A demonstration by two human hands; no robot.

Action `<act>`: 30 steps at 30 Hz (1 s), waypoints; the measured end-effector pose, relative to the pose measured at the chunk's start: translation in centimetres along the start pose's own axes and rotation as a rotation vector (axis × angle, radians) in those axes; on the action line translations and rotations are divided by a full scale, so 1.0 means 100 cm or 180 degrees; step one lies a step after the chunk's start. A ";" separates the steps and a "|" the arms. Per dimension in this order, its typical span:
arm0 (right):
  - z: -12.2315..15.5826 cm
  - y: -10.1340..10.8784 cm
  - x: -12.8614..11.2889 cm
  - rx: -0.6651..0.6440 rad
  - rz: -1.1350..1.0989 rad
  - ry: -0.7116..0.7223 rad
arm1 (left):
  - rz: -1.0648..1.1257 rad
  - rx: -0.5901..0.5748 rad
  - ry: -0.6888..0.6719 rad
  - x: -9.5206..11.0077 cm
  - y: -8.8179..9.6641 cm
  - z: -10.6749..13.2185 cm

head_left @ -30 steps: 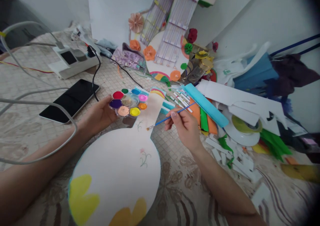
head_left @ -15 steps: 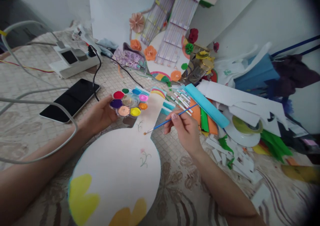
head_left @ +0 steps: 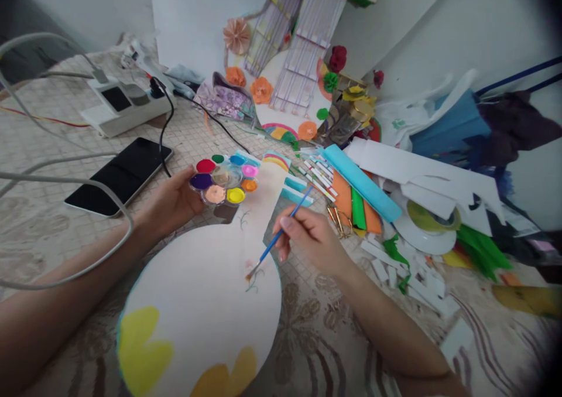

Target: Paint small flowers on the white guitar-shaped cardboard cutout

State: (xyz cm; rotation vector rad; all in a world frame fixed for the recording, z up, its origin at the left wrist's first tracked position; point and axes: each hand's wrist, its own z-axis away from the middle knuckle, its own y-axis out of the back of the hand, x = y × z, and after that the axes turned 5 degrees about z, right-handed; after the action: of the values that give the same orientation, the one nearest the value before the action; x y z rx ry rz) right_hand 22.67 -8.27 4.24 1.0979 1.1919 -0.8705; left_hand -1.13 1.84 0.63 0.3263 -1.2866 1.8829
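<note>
My left hand (head_left: 172, 201) grips the edge of a round paint palette (head_left: 225, 178) with several coloured wells, held just above the surface. My right hand (head_left: 307, 239) pinches a thin blue-handled brush (head_left: 281, 235). The brush tip rests on a small painted flower near the right edge of a white guitar-shaped cutout (head_left: 202, 303). The cutout lies flat in front of me, with yellow and orange petals painted at its near end.
A black phone (head_left: 118, 175), a white power strip (head_left: 120, 101) and grey cables lie at the left. At the right are a heap of paper scraps, a cyan roll (head_left: 362, 181), scissors (head_left: 338, 220) and a tape roll (head_left: 432, 218). A decorated paper guitar (head_left: 298, 63) leans on the wall.
My right hand has moved left and toward me, bringing the brush tip down from the cutout's neck onto the small flower. The left hand with the palette has stayed in place.
</note>
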 end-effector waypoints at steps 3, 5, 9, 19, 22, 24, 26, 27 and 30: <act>0.001 -0.002 0.003 -0.0253 0.0101 -0.0080 | 0.0013 -0.0038 -0.0002 0.000 0.001 -0.001; -0.001 0.002 0.003 0.0250 0.0320 0.0127 | 0.0013 -0.0065 0.0014 0.001 0.001 -0.001; 0.000 0.009 -0.006 0.0871 0.0450 0.0507 | -0.0020 -0.0016 0.0020 0.001 0.000 0.000; -0.002 0.006 0.001 0.0348 0.0446 0.0235 | 0.0039 0.0017 0.0009 0.001 -0.002 0.001; -0.002 0.010 -0.002 0.0710 0.0424 0.0412 | 0.0034 -0.0004 0.0022 0.001 -0.002 0.001; 0.000 0.009 -0.004 0.0323 0.0311 0.0258 | 0.0023 -0.0005 0.0029 0.001 -0.001 0.000; 0.001 0.007 -0.003 -0.0253 0.0266 0.0047 | 0.0030 -0.0025 0.0015 0.000 0.000 -0.001; 0.001 0.007 -0.002 -0.0429 0.0298 -0.0009 | 0.0039 -0.0038 -0.0005 0.000 0.001 -0.001; -0.003 0.010 0.003 -0.0047 0.0472 0.0155 | 0.0031 -0.0064 -0.0029 0.000 0.000 0.000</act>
State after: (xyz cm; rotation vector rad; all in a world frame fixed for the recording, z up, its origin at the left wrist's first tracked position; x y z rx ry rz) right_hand 23.57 -7.74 4.07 1.1855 1.1395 -0.7235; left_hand -1.16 1.87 0.60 0.3190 -1.3144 1.8774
